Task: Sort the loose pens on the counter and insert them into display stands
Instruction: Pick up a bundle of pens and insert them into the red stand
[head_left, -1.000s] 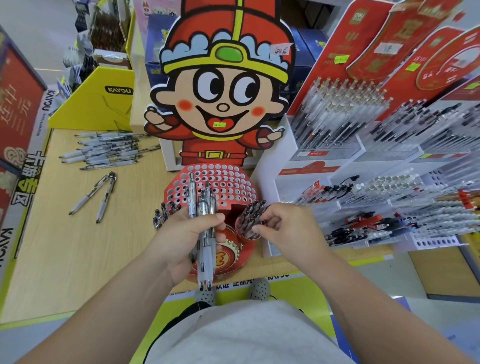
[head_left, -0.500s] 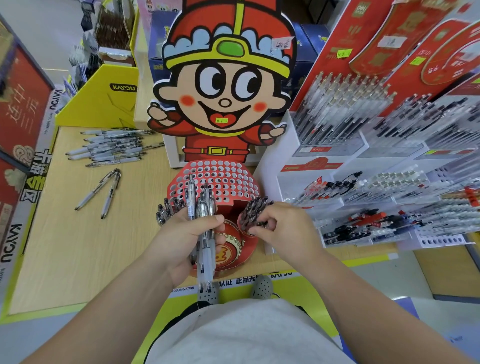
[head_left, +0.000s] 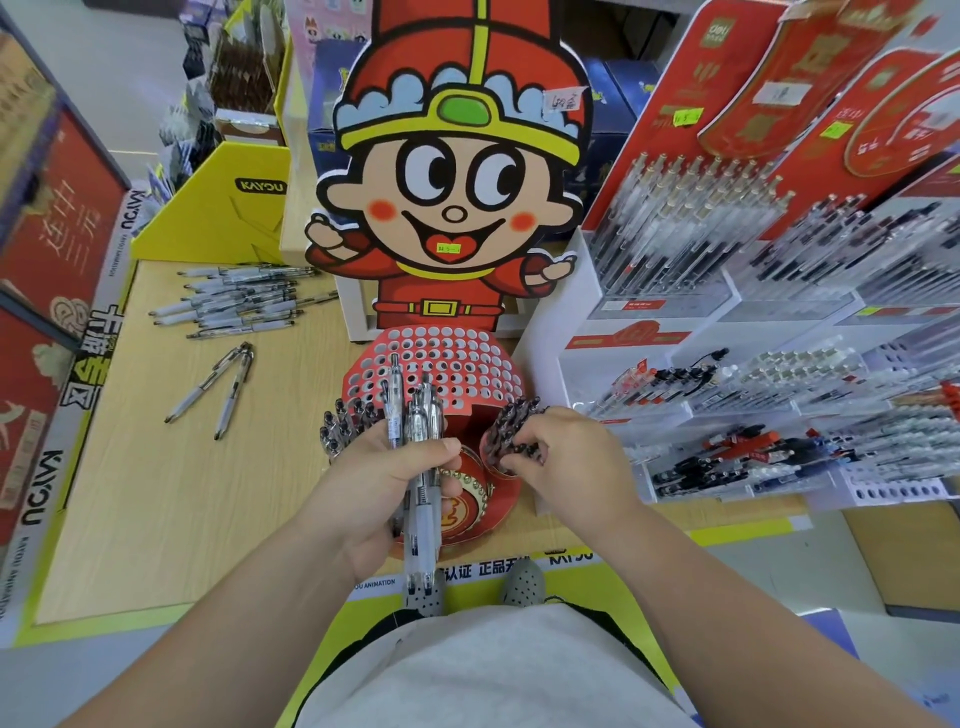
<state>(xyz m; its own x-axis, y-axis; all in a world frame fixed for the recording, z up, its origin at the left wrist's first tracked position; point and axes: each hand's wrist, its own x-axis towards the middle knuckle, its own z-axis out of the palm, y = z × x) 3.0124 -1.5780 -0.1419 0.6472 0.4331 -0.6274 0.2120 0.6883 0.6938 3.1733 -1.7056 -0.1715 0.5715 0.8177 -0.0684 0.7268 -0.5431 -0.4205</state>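
At a shop counter, a person's left hand grips a bundle of white pens, fingers curled round it; just right, the right hand pinches dark pens seated in the red display stand. Loose pens lie well left.

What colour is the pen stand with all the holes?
Red pen stand, clearest in the head view.

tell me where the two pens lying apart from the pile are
Head view: the two pens lie at the left of the counter, in front of the loose pen pile and left of the red perforated stand.
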